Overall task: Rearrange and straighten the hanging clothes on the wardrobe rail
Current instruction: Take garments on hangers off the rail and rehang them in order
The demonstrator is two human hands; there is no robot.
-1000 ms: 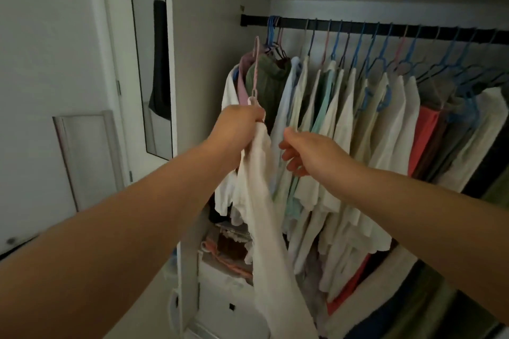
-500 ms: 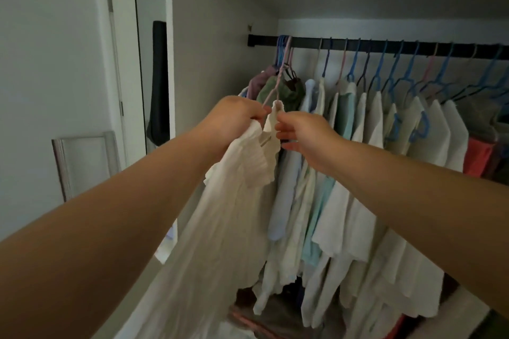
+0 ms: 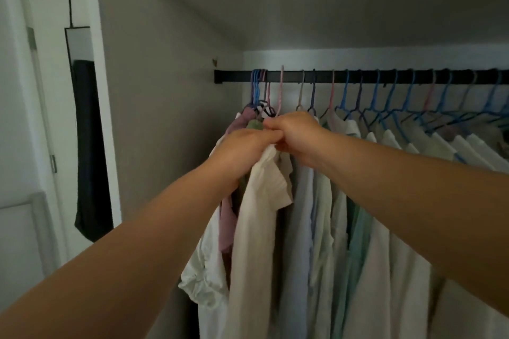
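Under rail (image 3: 358,76): two hands, left (image 3: 242,151), right (image 3: 296,136), gripping one white garment (image 3: 259,201).

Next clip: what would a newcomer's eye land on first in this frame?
First, the two hands meeting mid-frame: the left hand and right hand both grip the top of a white garment, whose pink hanger hooks over the black rail. Next, the packed row of pale shirts on mostly blue hangers, running right along the rail. At far left, a dark cloth hangs by the door.
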